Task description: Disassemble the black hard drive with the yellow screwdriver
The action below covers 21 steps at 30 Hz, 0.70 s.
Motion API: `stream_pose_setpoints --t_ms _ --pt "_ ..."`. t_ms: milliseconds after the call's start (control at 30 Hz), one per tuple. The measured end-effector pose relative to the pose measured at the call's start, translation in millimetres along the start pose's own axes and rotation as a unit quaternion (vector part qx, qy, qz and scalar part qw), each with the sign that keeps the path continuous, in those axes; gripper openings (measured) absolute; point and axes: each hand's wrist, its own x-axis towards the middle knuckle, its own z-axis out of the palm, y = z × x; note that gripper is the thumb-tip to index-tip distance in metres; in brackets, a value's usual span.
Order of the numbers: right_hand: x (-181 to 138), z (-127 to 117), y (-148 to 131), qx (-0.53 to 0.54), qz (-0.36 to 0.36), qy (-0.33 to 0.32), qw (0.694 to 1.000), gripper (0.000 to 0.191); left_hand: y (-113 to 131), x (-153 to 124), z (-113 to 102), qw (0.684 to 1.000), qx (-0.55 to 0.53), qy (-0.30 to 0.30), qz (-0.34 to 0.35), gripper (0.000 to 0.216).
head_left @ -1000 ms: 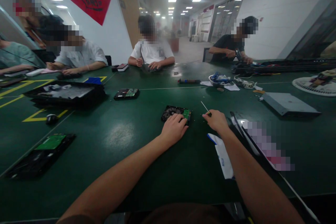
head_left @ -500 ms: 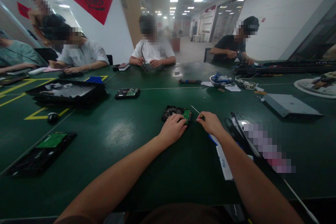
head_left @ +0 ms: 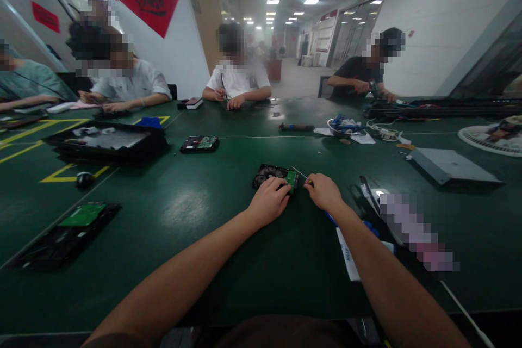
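Observation:
A hard drive [head_left: 267,171] with a green circuit board lies in front of me on the green table. Over its near edge my left hand [head_left: 272,196] rests with bent fingers, gripping the drive against the tabletop. My right hand [head_left: 322,191], closed round the handle of a screwdriver [head_left: 300,173], is just right of the drive. The thin metal shaft points up and left, its tip close to the drive's right corner. Most of the handle is hidden in my fingers.
More hard drives lie at left [head_left: 67,234] and farther back [head_left: 199,144]. A black tray [head_left: 108,144] and a computer mouse [head_left: 85,179] are at left. To the right are a grey metal box [head_left: 454,166] and a bowl of blue bits [head_left: 345,124]. Several people sit across the table.
My right hand and the screwdriver have shifted slightly left, bringing the tip nearer the drive. My left hand stays on the drive. The view has shifted a little.

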Motion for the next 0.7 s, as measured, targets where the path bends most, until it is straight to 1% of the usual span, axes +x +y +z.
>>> stream_pose_setpoints --t_ms 100,233,300,400,533,600,700 --pt "2 -2 7 0.001 0.034 0.003 0.999 0.015 0 0 -1 1.000 -0.002 -0.003 0.002 0.033" --pt "5 -10 22 0.010 0.116 0.047 0.992 0.022 0 0 -2 1.000 -0.003 -0.005 0.004 0.034" --pt "7 -12 27 0.017 0.137 0.050 0.989 0.022 1 0 -2 1.000 -0.002 -0.007 0.002 0.034" --pt "8 -11 30 0.030 0.135 0.037 0.990 0.019 1 0 -2 1.000 -0.002 -0.011 -0.002 0.034" --pt "8 -7 31 0.028 0.111 0.071 0.991 0.021 1 -1 -3 1.000 -0.004 -0.010 -0.003 0.034" --pt "8 -7 33 0.017 0.120 0.084 0.989 0.022 1 -1 -3 1.000 -0.005 -0.012 -0.002 0.034" --pt "7 -8 35 0.000 0.140 0.072 0.988 0.019 2 -1 -4 1.000 -0.006 -0.016 -0.006 0.034"
